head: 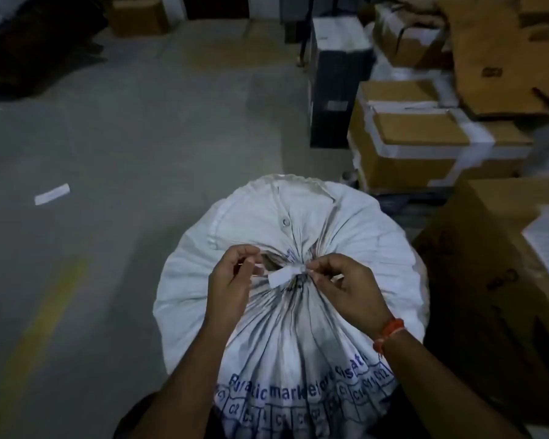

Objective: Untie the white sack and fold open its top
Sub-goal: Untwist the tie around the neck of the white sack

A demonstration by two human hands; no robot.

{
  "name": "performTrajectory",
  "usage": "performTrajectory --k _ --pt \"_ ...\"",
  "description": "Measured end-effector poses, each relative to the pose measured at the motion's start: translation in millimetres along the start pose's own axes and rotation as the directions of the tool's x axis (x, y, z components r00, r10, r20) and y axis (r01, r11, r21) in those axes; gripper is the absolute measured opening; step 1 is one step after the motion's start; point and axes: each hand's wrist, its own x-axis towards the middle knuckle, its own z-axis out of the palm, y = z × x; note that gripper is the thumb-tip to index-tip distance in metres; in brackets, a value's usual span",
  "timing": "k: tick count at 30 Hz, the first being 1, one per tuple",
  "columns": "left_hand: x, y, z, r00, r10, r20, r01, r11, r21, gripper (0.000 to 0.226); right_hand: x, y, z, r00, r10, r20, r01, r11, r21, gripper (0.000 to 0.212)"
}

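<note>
A full white woven sack with blue print stands on the floor right in front of me, its top gathered into tight pleats. A white strip tie cinches the gathered neck at the centre. My left hand pinches the left end of the tie just left of the knot. My right hand, with an orange band on the wrist, pinches the tie at the knot from the right. Some of the tie is hidden under my fingers.
Grey concrete floor stretches ahead and left, with a white paper scrap and a yellow painted line. Stacked cardboard boxes and a dark upright case crowd the right side. A large box stands right beside the sack.
</note>
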Motion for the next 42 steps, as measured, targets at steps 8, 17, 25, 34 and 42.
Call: performTrajectory --k 8,17,25,34,42 --pt "35.6 -17.7 12.5 0.957 -0.012 0.289 -0.062 0.968 0.245 0.018 35.3 16.4 17.9 0.985 -0.160 0.063 0.172 0.930 -0.324 0.020" --pt "39.8 -29.6 18.6 0.884 0.053 0.464 -0.307 0.816 0.491 0.024 34.7 24.5 12.9 1.000 0.002 0.028 0.000 0.996 -0.086 0.012" --pt "30.7 -30.5 21.8 0.934 0.086 0.347 -0.285 0.766 0.577 0.021 24.1 26.0 9.1 0.998 0.040 0.041 -0.040 0.999 -0.014 0.014" --pt "24.7 -35.4 27.0 0.957 0.084 0.279 -0.220 0.836 0.503 0.022 22.2 25.8 6.4 0.998 0.024 0.062 -0.026 0.999 0.035 0.018" --pt "24.3 -32.9 32.7 0.961 0.044 0.274 -0.137 0.934 0.330 0.004 24.2 30.0 0.0 0.995 -0.016 0.095 0.011 0.998 0.057 0.016"
